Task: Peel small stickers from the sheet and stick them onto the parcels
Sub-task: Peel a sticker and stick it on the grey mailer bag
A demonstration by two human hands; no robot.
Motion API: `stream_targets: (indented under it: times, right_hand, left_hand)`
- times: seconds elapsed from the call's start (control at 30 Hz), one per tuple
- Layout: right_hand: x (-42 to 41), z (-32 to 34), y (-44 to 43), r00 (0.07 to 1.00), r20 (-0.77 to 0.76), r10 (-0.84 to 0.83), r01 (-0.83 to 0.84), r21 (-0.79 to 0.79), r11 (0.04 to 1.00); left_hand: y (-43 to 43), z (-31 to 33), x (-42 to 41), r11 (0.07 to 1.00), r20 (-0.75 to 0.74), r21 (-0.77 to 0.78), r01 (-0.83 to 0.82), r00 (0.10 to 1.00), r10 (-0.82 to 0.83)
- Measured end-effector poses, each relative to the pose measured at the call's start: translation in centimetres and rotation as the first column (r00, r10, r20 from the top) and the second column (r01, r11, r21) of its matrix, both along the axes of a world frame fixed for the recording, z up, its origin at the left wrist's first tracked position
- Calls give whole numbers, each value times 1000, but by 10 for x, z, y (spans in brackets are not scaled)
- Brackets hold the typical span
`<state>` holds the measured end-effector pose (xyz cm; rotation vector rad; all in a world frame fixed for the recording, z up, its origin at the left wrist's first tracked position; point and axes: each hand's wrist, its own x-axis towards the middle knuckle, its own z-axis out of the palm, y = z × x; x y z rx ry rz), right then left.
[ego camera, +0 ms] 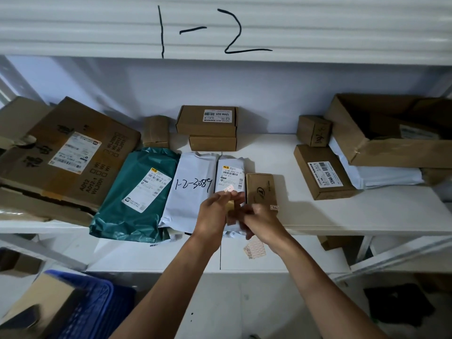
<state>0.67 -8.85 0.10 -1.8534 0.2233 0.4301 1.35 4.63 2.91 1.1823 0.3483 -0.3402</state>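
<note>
Landmark: white mailer [193, 187], hand-marked "1-2-3089", flat on the shelf [367, 211], near end overhanging the shelf edge.

- Grey mailer [231, 167], printed label on top: touching the white mailer's right side.
- Brown box [259, 188]: right of the white mailer, just beyond the grey mailer; one small label [274, 207] stuck at its near right corner.
- Left hand [215, 211]: right of the white mailer's near end, over the grey mailer. Fingers pinching a sticker [228, 189], raised at the fingertips over the lower part of the grey mailer's label.
- Right hand [261, 218]: farther right of the white mailer, meeting the left hand. Fingers curled inward toward a tan strip [230, 212] between the hands; what they grip, cannot tell.
- Sheet [254, 249]: below and right of the white mailer's near end, under the right wrist; held or lying on the lower shelf, cannot tell.
- Green mailer [137, 194], white label: touching the white mailer's left side.
- Large carton [68, 155]: left of the white mailer, beyond the green mailer.
- Two stacked boxes [206, 119]: behind the white mailer, at the back wall.
- Taped box [156, 130]: behind and left of the white mailer.
- Open carton [391, 143]: well right of the white mailer.
- Blue crate [93, 304]: below and left of the white mailer.
</note>
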Motion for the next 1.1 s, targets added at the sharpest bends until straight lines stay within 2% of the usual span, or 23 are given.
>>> stream_targets:
  times: [0.1,0.17,0.3,0.4,0.57,0.67,0.7,0.77,0.83,0.87,0.93,1.1]
  right_hand:
    - [-4,2,-16,1000,24,15,-15,33,999]
    - [-3,-1,-39,994,69,-85,83,29,996]
    - [8,-22,-103,926,152,-345,374,-251,893]
    - [14,-40,-125,945,118,-304,323,-461,826]
    - [19,-47,-123,982,93,-164,185,-661,728]
    - [19,-37,-113,970,165,-176,240,-733,636]
    - [17,-31,-106,955,236,-179,296,-716,632]
    - [10,-16,-83,927,342,-154,336,-571,749]
    - [0,1,-53,941,330,-70,195,-362,912]
    - [-4,6,-39,953,301,-20,109,-282,953]
    - [-8,8,-17,964,265,30,17,-174,985]
    - [-2,5,3,975,218,-42,54,-50,997]
  left_hand:
    - [1,-2,0,999,53,47,6,999,-9]
    - [6,-5,2,992,93,124,-6,996,-5]
    - [21,-8,-1,957,104,284,65,990,-98]
    - [25,-8,-4,923,87,357,145,978,-187]
    - [28,-13,-5,899,107,370,235,950,-293]
    - [31,-14,-5,892,104,370,261,942,-319]
    - [32,-15,-5,890,103,371,265,941,-324]
    - [34,-19,-5,889,97,372,268,941,-325]
    - [34,-21,-5,890,86,362,278,941,-328]
    - [33,-21,-6,890,83,359,281,940,-330]
    - [30,-19,-8,889,80,353,291,937,-339]
    - [31,-16,-9,881,93,362,304,929,-358]
